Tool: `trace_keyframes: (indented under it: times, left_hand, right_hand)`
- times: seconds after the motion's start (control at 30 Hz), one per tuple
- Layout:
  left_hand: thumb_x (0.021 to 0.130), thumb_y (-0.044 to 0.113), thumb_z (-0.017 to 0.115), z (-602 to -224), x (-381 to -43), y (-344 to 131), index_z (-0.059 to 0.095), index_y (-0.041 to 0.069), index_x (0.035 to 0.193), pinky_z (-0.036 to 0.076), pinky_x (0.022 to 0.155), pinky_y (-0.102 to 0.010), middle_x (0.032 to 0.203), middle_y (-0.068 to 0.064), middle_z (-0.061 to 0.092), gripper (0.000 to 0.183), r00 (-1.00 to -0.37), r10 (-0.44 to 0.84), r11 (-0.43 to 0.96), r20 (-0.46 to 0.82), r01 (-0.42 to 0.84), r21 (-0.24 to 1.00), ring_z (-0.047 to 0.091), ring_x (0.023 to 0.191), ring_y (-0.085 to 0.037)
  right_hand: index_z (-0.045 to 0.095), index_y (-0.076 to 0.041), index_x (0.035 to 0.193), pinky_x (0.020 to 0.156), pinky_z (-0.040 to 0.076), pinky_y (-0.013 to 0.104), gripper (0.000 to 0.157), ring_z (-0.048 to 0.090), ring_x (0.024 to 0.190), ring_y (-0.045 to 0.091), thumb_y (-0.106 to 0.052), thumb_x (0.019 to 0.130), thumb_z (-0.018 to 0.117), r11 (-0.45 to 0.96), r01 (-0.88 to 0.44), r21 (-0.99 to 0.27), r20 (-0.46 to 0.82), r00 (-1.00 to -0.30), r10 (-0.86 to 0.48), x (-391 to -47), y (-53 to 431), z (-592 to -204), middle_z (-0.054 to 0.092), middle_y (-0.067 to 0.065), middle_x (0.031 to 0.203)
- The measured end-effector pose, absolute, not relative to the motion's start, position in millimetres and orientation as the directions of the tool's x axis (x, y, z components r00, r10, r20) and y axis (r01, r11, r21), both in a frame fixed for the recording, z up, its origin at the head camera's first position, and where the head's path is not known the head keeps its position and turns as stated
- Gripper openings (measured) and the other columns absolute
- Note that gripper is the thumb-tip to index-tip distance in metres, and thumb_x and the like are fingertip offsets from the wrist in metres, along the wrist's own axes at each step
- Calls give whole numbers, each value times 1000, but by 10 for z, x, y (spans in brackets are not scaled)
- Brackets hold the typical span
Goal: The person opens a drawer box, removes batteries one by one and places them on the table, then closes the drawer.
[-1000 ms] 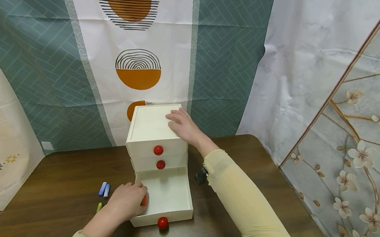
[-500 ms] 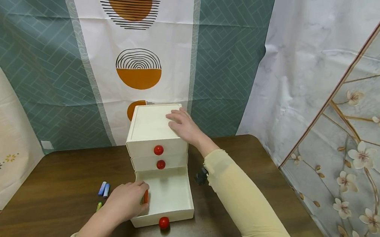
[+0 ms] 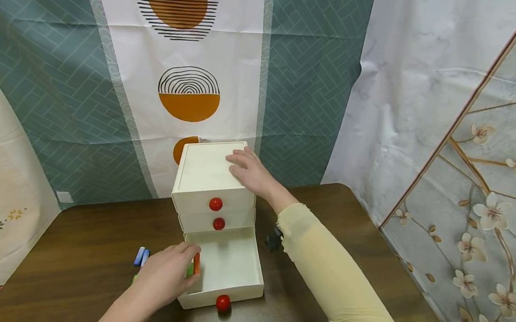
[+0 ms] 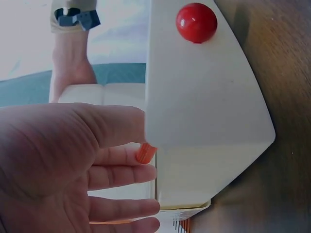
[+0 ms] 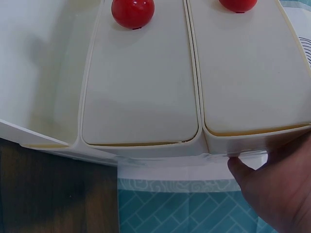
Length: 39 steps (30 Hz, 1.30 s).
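A white three-tier drawer unit with red knobs stands on the table, its bottom drawer pulled out. At that drawer's left wall, my left hand pinches a small orange stick between thumb and fingertips, and a green piece shows beside it. In the left wrist view the orange end touches a fingertip and pokes above the drawer wall; the thumb tip is hidden behind the drawer front. My right hand rests on the unit's top right edge, fingers spread.
Small blue cylinders like batteries lie on the dark wooden table, left of the drawer. A green one is partly hidden by my left hand. Patterned cloth hangs behind the table.
My left hand has shifted slightly left and up, showing more of the orange stick and the green piece. My right hand stays on the unit.
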<state>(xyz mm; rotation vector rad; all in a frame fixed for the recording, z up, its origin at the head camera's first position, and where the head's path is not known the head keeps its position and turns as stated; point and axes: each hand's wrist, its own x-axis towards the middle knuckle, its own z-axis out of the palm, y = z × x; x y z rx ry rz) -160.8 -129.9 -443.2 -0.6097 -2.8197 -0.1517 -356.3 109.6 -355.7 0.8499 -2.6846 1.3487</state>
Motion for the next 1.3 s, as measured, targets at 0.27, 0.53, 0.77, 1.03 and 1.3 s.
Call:
trace_keyframes:
  times: [0.27, 0.53, 0.77, 1.03, 1.3]
  left_hand:
    - [84, 26, 97, -4365, -1511, -1333, 74, 4, 127, 62, 93, -50, 127, -10, 75, 54, -867, 394, 901, 304, 430, 59, 72, 118, -34]
    - [83, 25, 98, -4347, -1421, -1415, 74, 6, 130, 60, 99, -48, 131, -9, 75, 56, -853, 382, 897, 356, 434, 78, 71, 123, -32]
    - [84, 24, 96, -4359, -1375, -1527, 73, 9, 133, 60, 100, -50, 134, -5, 74, 56, -849, 366, 884, 381, 445, 141, 69, 126, -29]
    - [84, 22, 97, -4391, -1311, -1680, 73, 14, 136, 61, 98, -47, 140, 1, 70, 58, -845, 356, 877, 398, 449, 168, 68, 129, -24]
    - [81, 17, 99, -4420, -1236, -1840, 73, 11, 133, 47, 116, -60, 148, -2, 65, 58, -836, 348, 861, 423, 464, 208, 64, 135, -29]
  right_hand:
    - [57, -9, 160, 135, 10, 49, 50, 3, 170, 19, -30, 116, 49, 471, -476, -743, 252, -850, -462, -3562, 1097, -3554, 35, 7, 177]
    - [57, -9, 161, 135, 11, 49, 50, 4, 170, 20, -30, 116, 49, 479, -474, -739, 249, -852, -460, -3550, 1094, -3544, 35, 7, 177]
    - [57, -10, 161, 135, 10, 49, 50, 3, 170, 20, -30, 116, 49, 482, -476, -736, 249, -852, -461, -3553, 1092, -3552, 35, 7, 177]
    - [57, -10, 161, 135, 9, 50, 50, 3, 170, 20, -31, 116, 49, 484, -479, -732, 253, -851, -460, -3578, 1085, -3565, 35, 7, 177]
    - [57, -9, 161, 135, 9, 49, 50, 4, 170, 21, -30, 116, 49, 485, -487, -727, 257, -847, -465, -3565, 1087, -3551, 36, 8, 177]
